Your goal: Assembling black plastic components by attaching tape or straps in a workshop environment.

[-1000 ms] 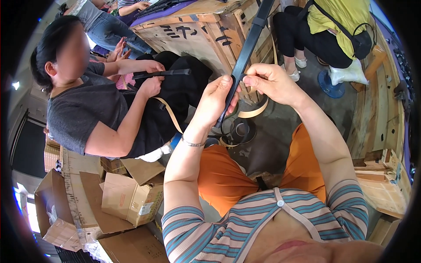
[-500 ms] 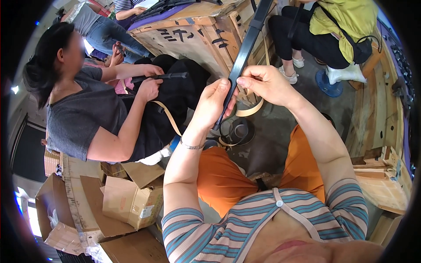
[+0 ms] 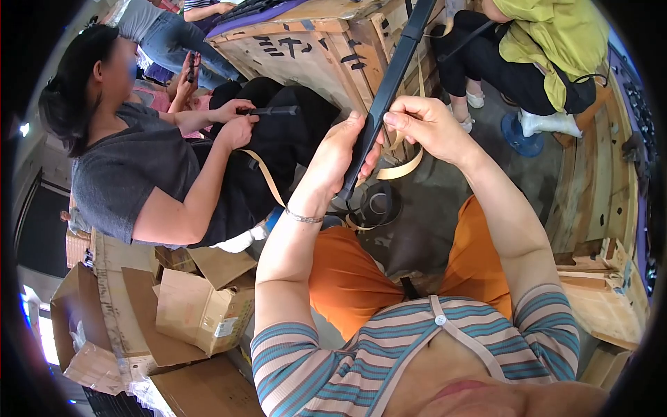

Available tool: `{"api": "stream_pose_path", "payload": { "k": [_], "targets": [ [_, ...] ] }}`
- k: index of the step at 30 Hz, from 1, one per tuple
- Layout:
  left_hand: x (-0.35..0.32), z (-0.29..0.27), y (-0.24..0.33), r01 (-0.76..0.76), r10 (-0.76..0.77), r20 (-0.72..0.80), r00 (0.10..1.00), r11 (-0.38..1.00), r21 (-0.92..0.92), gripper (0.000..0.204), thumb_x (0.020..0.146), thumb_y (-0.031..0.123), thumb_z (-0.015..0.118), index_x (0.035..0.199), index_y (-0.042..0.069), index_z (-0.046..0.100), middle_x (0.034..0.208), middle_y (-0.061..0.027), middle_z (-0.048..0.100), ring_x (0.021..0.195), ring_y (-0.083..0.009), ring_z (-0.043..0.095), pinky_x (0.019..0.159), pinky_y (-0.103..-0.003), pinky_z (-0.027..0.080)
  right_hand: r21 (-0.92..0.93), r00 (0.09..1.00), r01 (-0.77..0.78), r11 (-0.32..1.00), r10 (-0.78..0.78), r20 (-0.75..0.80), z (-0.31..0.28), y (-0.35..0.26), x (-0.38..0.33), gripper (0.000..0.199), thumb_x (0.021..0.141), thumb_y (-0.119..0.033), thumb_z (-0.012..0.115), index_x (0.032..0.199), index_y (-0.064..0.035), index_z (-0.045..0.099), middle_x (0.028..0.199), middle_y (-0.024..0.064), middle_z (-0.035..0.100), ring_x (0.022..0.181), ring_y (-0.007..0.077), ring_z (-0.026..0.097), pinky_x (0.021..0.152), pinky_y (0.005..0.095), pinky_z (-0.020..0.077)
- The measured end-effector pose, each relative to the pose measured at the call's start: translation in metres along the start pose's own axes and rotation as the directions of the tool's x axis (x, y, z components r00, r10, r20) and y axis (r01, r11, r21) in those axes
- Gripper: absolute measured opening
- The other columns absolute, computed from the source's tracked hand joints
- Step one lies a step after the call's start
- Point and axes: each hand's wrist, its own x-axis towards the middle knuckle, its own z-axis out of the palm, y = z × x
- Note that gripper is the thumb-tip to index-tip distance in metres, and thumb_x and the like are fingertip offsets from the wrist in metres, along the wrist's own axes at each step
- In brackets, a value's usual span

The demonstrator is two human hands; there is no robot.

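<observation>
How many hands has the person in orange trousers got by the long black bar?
2. The left hand holds the black bar near its lower end; the right hand is at the bar's right edge. The bar partly hides the left hand.

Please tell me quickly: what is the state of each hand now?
Left hand: closed on the long black bar.
Right hand: fingers bent beside the bar; whether gripping anything cannot be told.

Cardboard box [image 3: 184,309] is sitting open lower left, wooden crate [image 3: 309,62] is standing upper centre, blue round base [image 3: 521,142] is resting on floor [image 3: 536,175].
</observation>
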Motion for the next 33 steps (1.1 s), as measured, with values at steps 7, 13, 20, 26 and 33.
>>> {"api": "stream_pose_path", "payload": {
  "k": [7,13,20,26,33],
  "targets": [
    [-0.0037,0.0007,0.0029,-0.033,0.034,-0.012,0.999,0.998,0.060,0.039,0.097,0.030,0.027,0.081,0.003,0.050,0.053,-0.0037,0.047,0.040,-0.0094,0.040,0.039,-0.020,0.032,0.203,0.990,0.050,0.978,-0.075,0.118,-0.0027,-0.0032,-0.0015,0.016,0.089,-0.020,0.054,0.081,-0.0066,0.056,0.072,-0.0047,0.051,0.061,0.0021,0.041,0.054,0.0173,0.0357],
    [-0.0040,0.0000,0.0021,-0.042,0.043,-0.019,0.999,0.998,0.039,0.039,0.097,0.031,0.028,0.081,0.003,0.050,0.053,-0.0031,0.047,0.040,-0.0092,0.040,0.039,-0.020,0.032,0.081,0.997,0.032,0.996,-0.038,0.073,-0.0027,-0.0014,0.0005,0.017,0.090,-0.020,0.053,0.081,-0.0065,0.056,0.072,-0.0052,0.051,0.060,0.0019,0.041,0.054,0.0171,0.0361],
    [-0.0035,-0.0003,0.0002,-0.048,0.049,-0.020,0.999,0.997,0.055,0.038,0.097,0.032,0.030,0.081,0.003,0.050,0.053,-0.0027,0.047,0.041,-0.0090,0.040,0.039,-0.020,0.032,0.052,0.999,0.025,0.998,-0.026,0.020,0.0001,-0.0023,0.0013,0.020,0.089,-0.021,0.056,0.078,-0.0048,0.058,0.068,-0.0052,0.051,0.059,0.0022,0.041,0.053,0.0189,0.0348],
    [-0.0042,0.0026,0.0010,-0.056,0.063,-0.045,0.997,0.988,0.142,0.039,0.097,0.032,0.030,0.080,0.003,0.050,0.054,-0.0024,0.047,0.041,-0.0088,0.041,0.039,-0.020,0.032,-0.069,0.999,0.024,0.997,-0.026,-0.037,-0.0001,-0.0005,0.0016,0.019,0.088,-0.018,0.057,0.074,-0.0052,0.056,0.065,-0.0061,0.048,0.059,0.0011,0.040,0.052,0.0176,0.0337],
    [-0.0077,0.0033,0.0032,-0.004,0.006,-0.052,0.999,0.999,0.050,0.043,0.092,0.042,0.041,0.076,0.003,0.049,0.054,0.0001,0.045,0.041,-0.0067,0.040,0.038,-0.018,0.034,-0.048,0.999,0.008,0.999,-0.010,-0.043,-0.0015,-0.0032,-0.0009,0.019,0.087,-0.016,0.058,0.074,-0.0029,0.056,0.067,-0.0028,0.054,0.062,0.0020,0.047,0.057,0.0181,0.0387]
  ]
}}
